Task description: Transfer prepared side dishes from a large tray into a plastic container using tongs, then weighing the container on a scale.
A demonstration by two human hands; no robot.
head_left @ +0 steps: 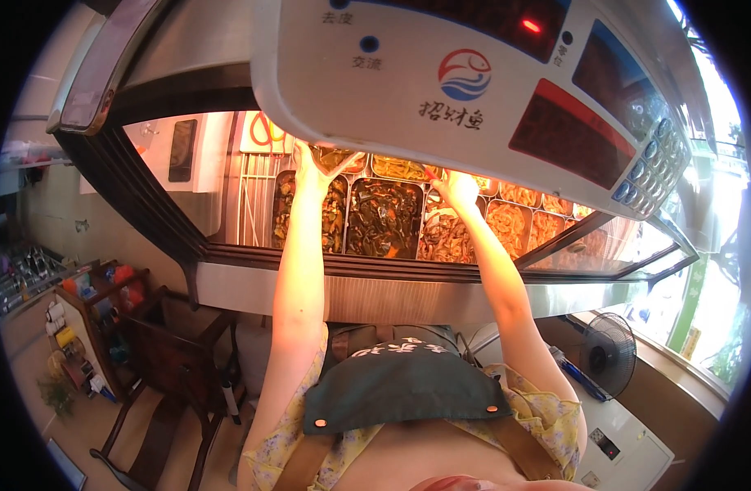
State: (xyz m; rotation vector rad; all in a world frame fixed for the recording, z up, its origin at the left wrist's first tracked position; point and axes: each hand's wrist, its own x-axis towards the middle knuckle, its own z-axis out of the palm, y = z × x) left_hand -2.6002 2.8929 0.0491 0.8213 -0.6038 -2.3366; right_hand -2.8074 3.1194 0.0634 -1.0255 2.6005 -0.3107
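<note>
Left hand (312, 175) and right hand (458, 191) apart, grip undeterminable, inside dark-framed glass case (375, 268); keep wrists above near-edge rectangular metal food trays (425, 216).

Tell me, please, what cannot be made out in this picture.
All in the head view:
Left hand: fingers partly hidden behind the white scale; any grip is unclear.
Right hand: fingers mostly hidden by the scale and washed out by bright light.
Yellow food: far side hidden by the scale.
Scale: top cut off by the upper edge.
</note>
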